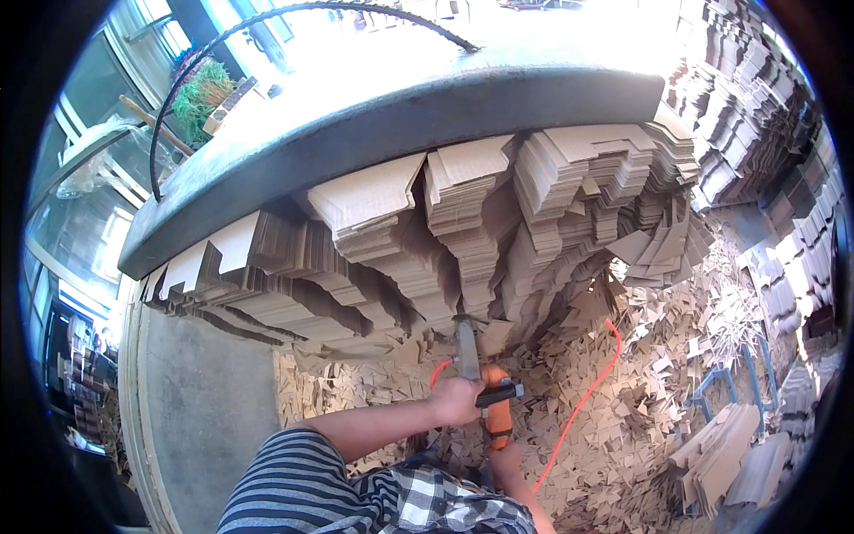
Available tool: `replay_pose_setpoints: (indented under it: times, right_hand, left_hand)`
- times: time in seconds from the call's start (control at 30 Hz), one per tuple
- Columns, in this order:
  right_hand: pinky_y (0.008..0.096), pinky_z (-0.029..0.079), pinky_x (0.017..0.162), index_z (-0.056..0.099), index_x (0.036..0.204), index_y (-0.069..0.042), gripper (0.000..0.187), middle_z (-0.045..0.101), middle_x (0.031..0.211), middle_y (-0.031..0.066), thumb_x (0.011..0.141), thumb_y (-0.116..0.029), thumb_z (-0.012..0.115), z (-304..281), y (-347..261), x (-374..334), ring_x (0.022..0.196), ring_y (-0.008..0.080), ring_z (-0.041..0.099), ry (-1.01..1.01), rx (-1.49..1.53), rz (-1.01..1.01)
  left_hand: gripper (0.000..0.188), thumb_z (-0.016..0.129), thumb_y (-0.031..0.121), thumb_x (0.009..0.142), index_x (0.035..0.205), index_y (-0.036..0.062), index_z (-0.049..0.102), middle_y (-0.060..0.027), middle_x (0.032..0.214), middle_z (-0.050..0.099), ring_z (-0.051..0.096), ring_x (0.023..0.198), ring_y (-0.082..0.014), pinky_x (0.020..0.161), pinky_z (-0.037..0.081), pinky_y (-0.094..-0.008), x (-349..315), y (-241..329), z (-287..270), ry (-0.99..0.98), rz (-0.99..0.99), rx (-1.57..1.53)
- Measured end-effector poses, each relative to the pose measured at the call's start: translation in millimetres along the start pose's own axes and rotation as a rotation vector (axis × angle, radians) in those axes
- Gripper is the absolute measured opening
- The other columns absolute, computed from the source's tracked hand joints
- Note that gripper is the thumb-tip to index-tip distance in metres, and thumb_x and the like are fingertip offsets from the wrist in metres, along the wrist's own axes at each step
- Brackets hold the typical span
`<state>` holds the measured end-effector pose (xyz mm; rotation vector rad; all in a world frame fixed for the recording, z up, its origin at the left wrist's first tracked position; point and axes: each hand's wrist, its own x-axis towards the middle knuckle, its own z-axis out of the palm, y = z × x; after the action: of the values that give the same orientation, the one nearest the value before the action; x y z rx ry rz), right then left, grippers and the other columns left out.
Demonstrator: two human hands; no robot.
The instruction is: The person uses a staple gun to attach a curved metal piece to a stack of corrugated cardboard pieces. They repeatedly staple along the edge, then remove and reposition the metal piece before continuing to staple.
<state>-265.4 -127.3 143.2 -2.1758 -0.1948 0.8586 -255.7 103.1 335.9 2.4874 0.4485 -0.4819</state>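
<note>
Both hands are on an orange power tool (499, 418) with a black side grip and a long flat metal bar at its front. My left hand (455, 402) is closed at the front of the tool, by the black grip. At the rear end, my right hand (507, 460) is wrapped around the orange body, its fingers partly hidden. The bar's tip meets the lower part of a tall stack of die-cut cardboard sheets (382, 200) with stepped, notched edges. A heavy grey metal slab (400, 116) lies across the top of the stack.
An orange hose (578, 400) trails over cardboard scraps (614, 454) covering the floor. More cardboard stacks (747, 107) stand at the right. A blue metal frame (712, 392) is near loose sheets at lower right. A black cable (267, 16) arches above the slab.
</note>
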Motion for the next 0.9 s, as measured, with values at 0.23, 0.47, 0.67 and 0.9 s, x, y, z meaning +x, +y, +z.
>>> replay_pose_setpoints:
  times: [0.23,0.47,0.67,0.9]
  right_hand:
    - [0.0432,0.049,0.065,0.065,0.082,0.0,0.022,0.064,0.074,0.0219,0.068,-0.017,0.064,1,2,6,0.074,0.0383,0.063,-0.024,-0.106,0.056]
    - [0.0442,0.05,0.068,0.066,0.083,-0.003,0.025,0.064,0.076,0.0215,0.067,-0.022,0.066,-5,-7,13,0.075,0.0379,0.063,-0.03,-0.205,0.046]
    - [0.044,0.051,0.067,0.065,0.085,-0.003,0.029,0.065,0.078,0.02,0.067,-0.026,0.068,-1,7,25,0.076,0.0374,0.063,-0.021,-0.292,0.04]
    - [0.0437,0.051,0.068,0.066,0.085,-0.007,0.031,0.066,0.08,0.0175,0.064,-0.028,0.072,-2,15,36,0.077,0.0367,0.063,-0.061,-0.273,0.1]
  left_hand:
    - [0.035,0.064,0.028,0.067,0.092,0.005,0.057,-0.017,0.076,0.064,0.063,0.073,-0.0333,0.066,0.05,-0.0441,8,-10,8,-0.039,-0.055,0.003]
    - [0.032,0.064,0.027,0.067,0.09,0.0058,0.058,-0.0162,0.076,0.064,0.063,0.075,-0.0332,0.067,0.05,-0.0434,18,-29,28,0.014,0.006,-0.015]
    - [0.035,0.067,0.03,0.065,0.088,0.0057,0.057,-0.016,0.075,0.063,0.062,0.075,-0.0342,0.066,0.049,-0.0442,28,-36,45,0.034,-0.007,-0.013]
    - [0.035,0.068,0.033,0.066,0.085,0.0061,0.055,-0.0154,0.075,0.063,0.062,0.075,-0.0346,0.066,0.048,-0.0442,39,-41,61,0.019,-0.015,-0.004]
